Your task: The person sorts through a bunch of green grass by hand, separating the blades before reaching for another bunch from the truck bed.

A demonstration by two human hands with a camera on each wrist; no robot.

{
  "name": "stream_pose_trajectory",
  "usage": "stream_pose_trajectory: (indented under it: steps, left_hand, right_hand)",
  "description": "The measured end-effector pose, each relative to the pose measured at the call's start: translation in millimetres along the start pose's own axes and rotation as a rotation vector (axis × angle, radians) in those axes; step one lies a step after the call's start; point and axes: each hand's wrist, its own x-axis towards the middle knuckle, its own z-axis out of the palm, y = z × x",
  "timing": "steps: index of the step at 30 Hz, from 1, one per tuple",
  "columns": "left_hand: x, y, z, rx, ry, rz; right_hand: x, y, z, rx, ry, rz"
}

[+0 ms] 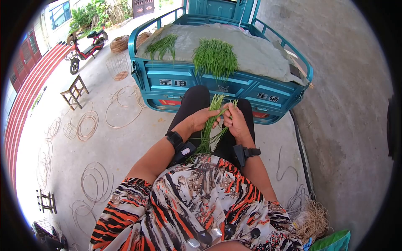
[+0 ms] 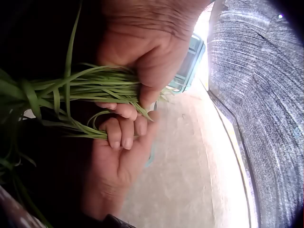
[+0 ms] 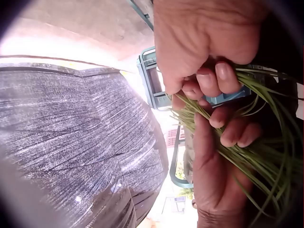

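Observation:
A bundle of long green stalks (image 1: 206, 133) lies over the lap, its upper part gripped by the left hand (image 1: 204, 119). Close beside it, the right hand (image 1: 235, 121) pinches a few stalks with curled fingers. In the left wrist view the left hand (image 2: 147, 52) holds the thicker bunch (image 2: 95, 88), and the right hand (image 2: 116, 161) curls round thinner strands. The right wrist view has the right hand (image 3: 204, 42) and left hand (image 3: 221, 175) nearly touching at the stalk ends (image 3: 183, 116).
A teal cart (image 1: 167, 81) ahead carries a grey sheet (image 1: 259, 54) with a large green pile (image 1: 215, 58) and a smaller one (image 1: 163, 45). Wire coils (image 1: 88, 125), a wooden stool (image 1: 74, 93) and a red scooter (image 1: 88, 50) stand left; dry strands (image 1: 313, 221) lie lower right.

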Motion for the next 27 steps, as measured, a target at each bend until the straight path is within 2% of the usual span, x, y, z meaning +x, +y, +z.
stream_pose_trajectory:
  steps: [6,11,12,15,18,21,23,24,27]
  left_hand:
    - [1,0,-1,0.011,-0.021,0.012]
    - [-3,5,0,-0.038,-0.032,0.024]
    - [-4,6,3,-0.073,0.009,0.033]
    - [-4,5,7,-0.142,0.083,0.056]
    - [-1,2,-4,-0.14,0.071,0.069]
    - [-2,4,-10,-0.147,0.085,0.086]
    - [-5,6,-11,-0.172,0.114,0.09]
    - [-5,7,-14,-0.189,0.076,0.1]
    - [-6,9,-21,-0.233,-0.012,0.112]
  right_hand:
    - [2,5,-6,-0.128,0.105,-0.126]
    - [5,6,-6,-0.069,0.126,-0.226]
    - [5,4,0,-0.038,0.13,-0.257]
    - [0,-6,13,0.297,0.181,-0.12]
    - [-8,-15,-11,0.323,-0.147,-0.044]
    - [-4,-13,-23,0.367,-0.152,0.121]
    - [-6,-13,-21,0.22,-0.094,0.204]
    - [-7,-14,-19,0.148,-0.066,0.244]
    - [-7,-10,-20,0.074,-0.023,0.245]
